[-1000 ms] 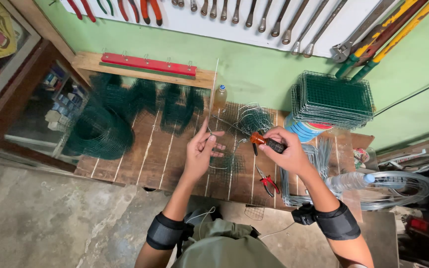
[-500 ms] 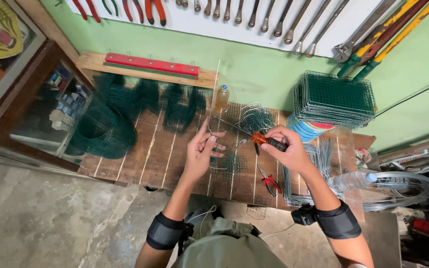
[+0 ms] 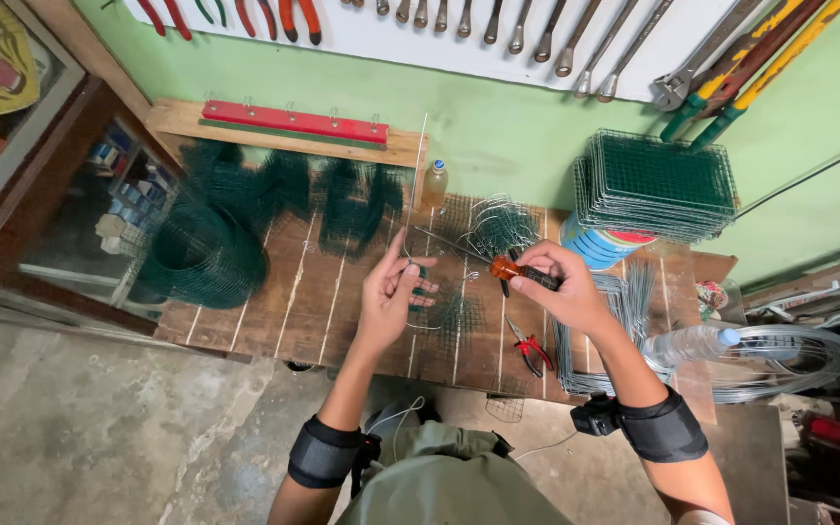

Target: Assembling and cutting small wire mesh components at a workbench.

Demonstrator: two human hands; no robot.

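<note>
Left arm: I have it reaching forward, forearm bare, a black band near the elbow.
Left hand (image 3: 393, 295): raised, palm turned inward, fingers (image 3: 424, 290) pinched together at the tips.
Right arm: bent inward, a black band on the forearm.
Right hand (image 3: 561, 287): I see it curled closed in a fist-like grip, knuckles up.
</note>
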